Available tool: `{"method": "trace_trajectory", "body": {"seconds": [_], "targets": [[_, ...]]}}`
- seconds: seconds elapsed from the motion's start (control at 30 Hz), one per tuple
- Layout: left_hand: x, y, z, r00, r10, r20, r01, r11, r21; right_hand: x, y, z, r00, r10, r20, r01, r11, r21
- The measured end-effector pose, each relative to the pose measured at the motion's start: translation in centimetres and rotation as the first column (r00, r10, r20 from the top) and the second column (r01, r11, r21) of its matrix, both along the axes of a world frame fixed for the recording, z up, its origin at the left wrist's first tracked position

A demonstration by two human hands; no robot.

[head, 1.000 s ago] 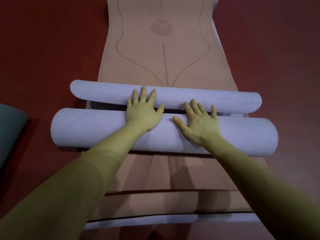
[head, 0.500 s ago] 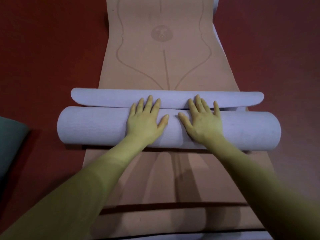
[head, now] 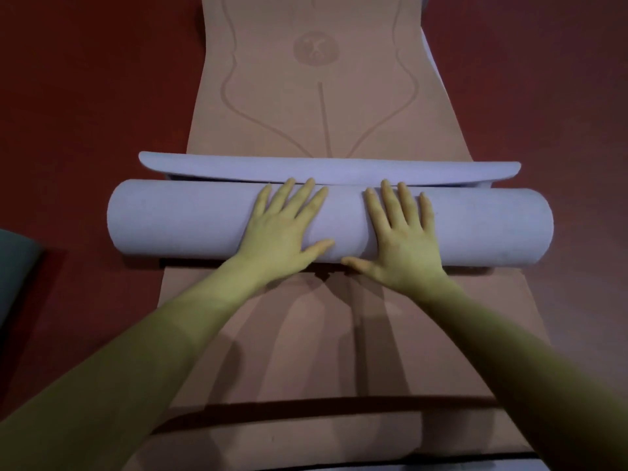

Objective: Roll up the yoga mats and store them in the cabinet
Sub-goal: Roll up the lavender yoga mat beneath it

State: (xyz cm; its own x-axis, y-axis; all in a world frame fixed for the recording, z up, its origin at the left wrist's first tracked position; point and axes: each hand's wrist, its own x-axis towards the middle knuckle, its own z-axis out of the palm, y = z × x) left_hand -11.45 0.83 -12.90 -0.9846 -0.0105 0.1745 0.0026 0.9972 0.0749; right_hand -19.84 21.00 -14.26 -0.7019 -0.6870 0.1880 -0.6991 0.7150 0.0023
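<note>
A lavender yoga mat point(head: 176, 219) lies across the middle of the frame, almost fully rolled into a thick tube running from left to right. Its last free end point(head: 326, 169) — a narrow curled strip — sits just beyond the roll, touching its far side, toward the upper middle of the frame.

Both hands rest flat on top of the roll, side by side near its centre. The left hand point(head: 283, 229) has its fingers point(head: 306, 192) straight and spread wide, tips reaching the far edge of the roll, thumb pointing to the right. The right hand point(head: 404, 239) lies the same way, fingers straight and a little apart, thumb angled down to the roll's near edge. Neither hand curls round anything; the palms press on the mat's surface.

Under the roll a pink yoga mat point(head: 319, 107) is spread lengthwise from the top of the frame to the bottom, printed with curved lines and a round emblem. It lies on a dark red floor point(head: 85, 96). At the left edge of the frame part of a grey-green object point(head: 15, 266) shows — what it is cannot be told.
</note>
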Motion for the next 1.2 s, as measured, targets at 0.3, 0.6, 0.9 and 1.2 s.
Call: {"method": "trace_trajectory", "body": {"seconds": [0.3, 0.6, 0.9, 1.2], "targets": [[-3.7, -2.0, 1.6, 0.938, 0.012, 0.345, 0.062, 0.977, -0.203, -3.5, -0.6, 0.8, 0.988, 0.140, -0.062, -0.126, 0.973, 0.191], [-3.6, -1.7, 2.5, 0.930, -0.006, 0.366, 0.096, 0.969, -0.229, -3.5, -1.1, 1.2, 0.986, 0.155, -0.065, -0.145, 0.981, 0.130], [0.9, 0.6, 2.8, 0.919, -0.078, 0.386, 0.167, 0.965, -0.203, 1.7, 2.3, 2.2, 0.987, 0.154, -0.036, -0.150, 0.983, 0.108], [7.5, 2.8, 3.5, 0.884, -0.131, 0.448, 0.177, 0.982, -0.062, 7.2, 5.5, 3.4, 0.969, 0.225, 0.106, -0.231, 0.972, 0.052]]}}
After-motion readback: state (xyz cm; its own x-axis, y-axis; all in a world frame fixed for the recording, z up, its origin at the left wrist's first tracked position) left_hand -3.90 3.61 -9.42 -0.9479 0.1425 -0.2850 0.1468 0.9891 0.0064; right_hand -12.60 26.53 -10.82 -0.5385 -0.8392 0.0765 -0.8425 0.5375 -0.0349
